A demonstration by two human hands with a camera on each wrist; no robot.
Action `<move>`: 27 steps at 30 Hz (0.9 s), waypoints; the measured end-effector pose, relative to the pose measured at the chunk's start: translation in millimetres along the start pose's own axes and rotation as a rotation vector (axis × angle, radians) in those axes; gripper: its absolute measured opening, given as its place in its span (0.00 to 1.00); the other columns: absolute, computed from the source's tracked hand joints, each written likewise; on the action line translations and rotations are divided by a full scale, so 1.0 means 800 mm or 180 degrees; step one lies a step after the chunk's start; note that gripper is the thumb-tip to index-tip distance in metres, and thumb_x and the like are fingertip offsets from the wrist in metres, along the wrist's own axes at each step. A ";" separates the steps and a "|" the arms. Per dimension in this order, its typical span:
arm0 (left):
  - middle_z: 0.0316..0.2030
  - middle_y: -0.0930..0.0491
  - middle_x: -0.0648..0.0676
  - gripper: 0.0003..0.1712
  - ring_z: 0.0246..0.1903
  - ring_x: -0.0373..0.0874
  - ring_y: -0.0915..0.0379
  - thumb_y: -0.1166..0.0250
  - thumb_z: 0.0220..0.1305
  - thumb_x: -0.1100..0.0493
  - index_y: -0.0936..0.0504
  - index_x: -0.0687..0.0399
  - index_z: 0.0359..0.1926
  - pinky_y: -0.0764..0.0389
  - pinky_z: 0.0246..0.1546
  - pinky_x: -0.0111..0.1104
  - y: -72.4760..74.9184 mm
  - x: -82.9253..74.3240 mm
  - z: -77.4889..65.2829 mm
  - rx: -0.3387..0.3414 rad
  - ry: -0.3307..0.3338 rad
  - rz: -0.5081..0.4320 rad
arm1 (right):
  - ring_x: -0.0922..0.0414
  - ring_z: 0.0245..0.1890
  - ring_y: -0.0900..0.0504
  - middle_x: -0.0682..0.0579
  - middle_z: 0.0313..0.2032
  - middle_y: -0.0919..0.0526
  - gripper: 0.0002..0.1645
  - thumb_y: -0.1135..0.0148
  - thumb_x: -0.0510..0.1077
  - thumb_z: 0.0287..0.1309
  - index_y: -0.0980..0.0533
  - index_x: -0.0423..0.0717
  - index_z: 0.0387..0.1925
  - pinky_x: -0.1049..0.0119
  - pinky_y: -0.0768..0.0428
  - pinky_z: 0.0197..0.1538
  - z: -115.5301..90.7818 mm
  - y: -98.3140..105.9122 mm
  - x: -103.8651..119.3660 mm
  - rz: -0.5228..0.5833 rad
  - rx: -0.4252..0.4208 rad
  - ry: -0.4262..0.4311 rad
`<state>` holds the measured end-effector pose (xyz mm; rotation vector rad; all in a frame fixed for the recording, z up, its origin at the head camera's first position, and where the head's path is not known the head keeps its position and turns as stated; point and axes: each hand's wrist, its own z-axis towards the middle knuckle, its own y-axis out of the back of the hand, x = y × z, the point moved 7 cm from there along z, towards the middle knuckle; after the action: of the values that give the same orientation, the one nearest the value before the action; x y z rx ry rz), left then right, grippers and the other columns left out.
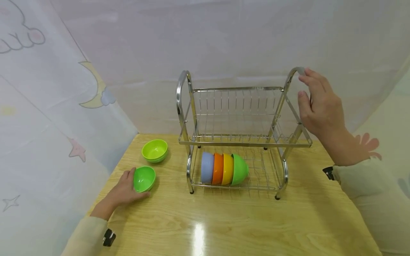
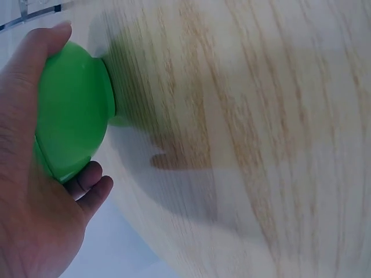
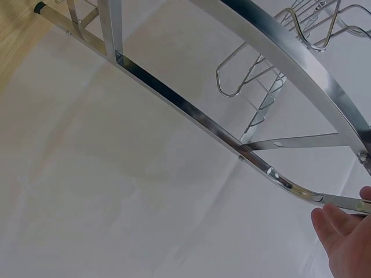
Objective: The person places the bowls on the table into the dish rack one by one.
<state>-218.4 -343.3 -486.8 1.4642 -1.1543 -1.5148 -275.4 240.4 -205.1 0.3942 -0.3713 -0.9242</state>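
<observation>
My left hand (image 1: pixel 124 190) grips a green bowl (image 1: pixel 145 179) at the left of the table, thumb on one side and fingers on the other. In the left wrist view this bowl (image 2: pixel 72 110) shows its outside and foot ring, tilted over the wood. My right hand (image 1: pixel 321 103) is at the top right bar of a two-tier metal dish rack (image 1: pixel 245 144). Its fingers lie fairly straight against the bar in the right wrist view. On the lower tier, blue (image 1: pixel 207 169), orange (image 1: pixel 218 169), yellow (image 1: pixel 227 169) and green (image 1: pixel 239 170) bowls stand on edge, nested in a row.
A yellow-green bowl (image 1: pixel 154 150), stacked on a green one, sits on the wooden table (image 1: pixel 160 220) just behind my left hand. Patterned cloth walls (image 1: pixel 224 42) close in behind the rack and at both sides. The rack's upper tier (image 1: pixel 237 114) has wire slots.
</observation>
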 end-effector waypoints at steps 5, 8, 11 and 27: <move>0.63 0.40 0.74 0.73 0.60 0.69 0.34 0.24 0.47 0.31 0.52 0.74 0.74 0.23 0.53 0.61 0.001 -0.002 -0.004 -0.0092 -0.0006 -0.0003 | 0.52 0.21 0.34 0.39 0.67 0.27 0.25 0.51 0.38 0.69 0.27 0.33 0.64 0.59 0.39 0.24 -0.002 -0.002 -0.001 -0.0053 0.0042 -0.0030; 0.63 0.40 0.74 0.73 0.60 0.69 0.35 0.24 0.47 0.31 0.52 0.74 0.74 0.23 0.54 0.61 0.004 -0.006 -0.005 -0.0148 -0.0042 0.0010 | 0.53 0.20 0.34 0.40 0.68 0.27 0.25 0.51 0.39 0.69 0.27 0.34 0.64 0.61 0.41 0.24 -0.002 -0.002 -0.002 -0.0079 0.0042 -0.0040; 0.63 0.40 0.74 0.72 0.60 0.69 0.35 0.24 0.48 0.32 0.51 0.75 0.74 0.24 0.54 0.62 0.005 -0.011 -0.005 -0.0154 -0.0063 -0.0005 | 0.53 0.20 0.34 0.39 0.68 0.27 0.25 0.51 0.39 0.69 0.27 0.34 0.64 0.59 0.40 0.24 -0.002 -0.001 -0.002 -0.0082 0.0043 -0.0044; 0.65 0.41 0.73 0.72 0.59 0.70 0.33 0.27 0.51 0.29 0.53 0.73 0.76 0.23 0.52 0.62 0.023 -0.032 -0.008 -0.0264 -0.0104 -0.0049 | 0.51 0.20 0.34 0.38 0.67 0.28 0.26 0.52 0.42 0.71 0.29 0.33 0.65 0.51 0.35 0.22 -0.003 0.000 0.001 -0.0079 -0.0024 0.0146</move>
<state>-210.9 -326.6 -460.1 1.4006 -1.0884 -1.5836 -273.9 240.1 -207.2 0.4133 -0.3216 -0.9389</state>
